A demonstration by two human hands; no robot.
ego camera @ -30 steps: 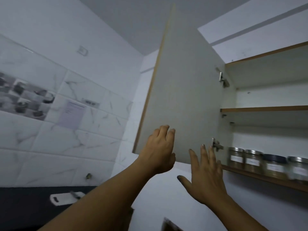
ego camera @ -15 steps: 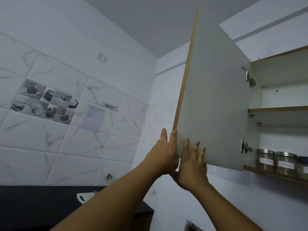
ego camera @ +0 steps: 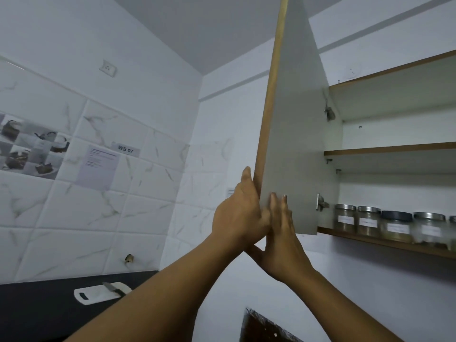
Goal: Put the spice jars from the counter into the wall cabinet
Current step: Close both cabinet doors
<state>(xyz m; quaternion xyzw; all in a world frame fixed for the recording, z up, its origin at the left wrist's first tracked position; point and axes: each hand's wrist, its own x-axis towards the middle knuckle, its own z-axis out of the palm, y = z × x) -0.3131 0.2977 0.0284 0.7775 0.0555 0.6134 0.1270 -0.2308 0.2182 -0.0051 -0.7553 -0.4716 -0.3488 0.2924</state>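
Note:
The wall cabinet (ego camera: 394, 245) stands open at the right, its door (ego camera: 293, 144) swung out toward me and seen almost edge-on. My left hand (ego camera: 238, 214) grips the door's free wooden edge near the lower corner, fingers wrapped behind it. My right hand (ego camera: 280, 233) lies flat against the door's pale inner face, fingers straight and pointing up, touching my left hand. Several labelled spice jars (ego camera: 369, 221) stand in a row on the bottom shelf, most with silver lids and one jar with a dark lid (ego camera: 396, 225).
A middle shelf (ego camera: 389, 148) spans the cabinet above the jars. On the dark counter (ego camera: 37, 309) at lower left lies a white cutting board (ego camera: 96, 294) with a knife (ego camera: 113, 289) on it. A dark object (ego camera: 264, 328) shows at the bottom edge.
My hands rose and came together on the door's lower free corner; the left closed on its edge. The door now shows more edge-on, and my view has shifted up and left.

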